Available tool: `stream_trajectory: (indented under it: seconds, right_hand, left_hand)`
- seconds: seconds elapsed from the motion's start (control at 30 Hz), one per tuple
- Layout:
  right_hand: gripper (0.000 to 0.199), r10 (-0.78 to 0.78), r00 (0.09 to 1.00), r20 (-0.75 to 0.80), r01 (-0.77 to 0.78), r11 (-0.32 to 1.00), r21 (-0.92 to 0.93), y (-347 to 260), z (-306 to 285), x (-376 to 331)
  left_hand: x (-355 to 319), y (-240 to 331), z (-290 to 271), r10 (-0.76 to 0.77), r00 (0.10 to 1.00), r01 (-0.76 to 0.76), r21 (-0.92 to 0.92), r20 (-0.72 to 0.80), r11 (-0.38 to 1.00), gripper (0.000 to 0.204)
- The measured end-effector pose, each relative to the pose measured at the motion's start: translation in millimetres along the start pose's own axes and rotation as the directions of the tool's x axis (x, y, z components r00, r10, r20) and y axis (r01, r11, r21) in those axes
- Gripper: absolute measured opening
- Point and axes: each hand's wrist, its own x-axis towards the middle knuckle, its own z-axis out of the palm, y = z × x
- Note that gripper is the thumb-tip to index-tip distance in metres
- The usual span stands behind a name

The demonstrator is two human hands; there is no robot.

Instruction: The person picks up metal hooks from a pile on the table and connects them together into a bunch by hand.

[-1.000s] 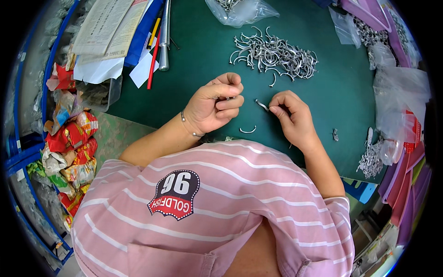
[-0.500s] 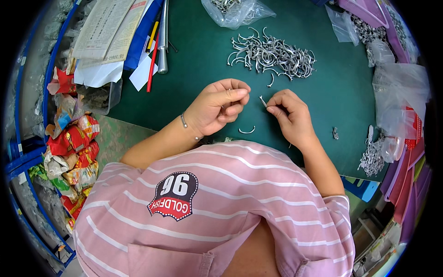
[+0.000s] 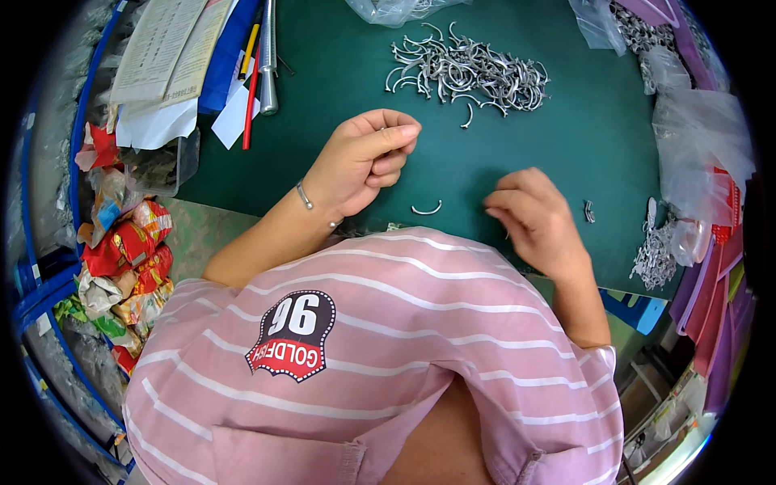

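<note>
Left hand pinched, contents unclear; right hand curled, grasping nothing visible; one hook lies between them on the surface.

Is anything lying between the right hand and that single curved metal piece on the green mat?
Nothing visible: only bare green mat lies between the right hand and the curved metal piece. The left hand sits above it, apart.
</note>
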Motion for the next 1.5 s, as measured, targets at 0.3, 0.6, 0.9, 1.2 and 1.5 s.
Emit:
stream_trajectory:
  seconds: [0.3, 0.6, 0.9, 1.2, 1.5]
  right_hand:
    - [0.011, 0.031, 0.999, 0.043, -0.042, 0.952, 0.302, 4.2, 41.8, 22.8]
    - [0.008, 0.162, 0.986, 0.026, -0.138, 0.732, 0.667, 6.4, 37.2, 14.8]
    - [0.034, -0.228, 0.963, -0.145, 0.197, 0.96, -0.197, 24.9, 37.3, 85.3]
    - [0.041, -0.256, 0.952, 0.165, 0.284, 0.942, -0.177, 17.3, 52.9, 73.3]
    - [0.013, 0.216, 0.948, -0.234, -0.211, 0.976, 0.048, 38.0, 1.3, 42.0]
  left_hand:
    - [-5.1, 2.8, 0.9, -0.04, 0.999, 0.041, 0.022, -0.018, 0.999, 0.009]
    - [-8.5, -6.6, 12.1, -0.188, 0.974, 0.152, 0.249, 0.127, 0.957, 0.008]
    - [-5.9, 2.6, 0.3, 0.0, 0.997, 0.01, -0.138, 0.075, 0.99, 0.03]
    - [-7.4, 8.7, -13.4, 0.045, 0.996, -0.022, -0.263, 0.082, 0.965, 0.013]
    - [0.7, 2.9, -13.5, 0.059, 0.995, -0.044, -0.176, 0.084, 0.983, 0.015]
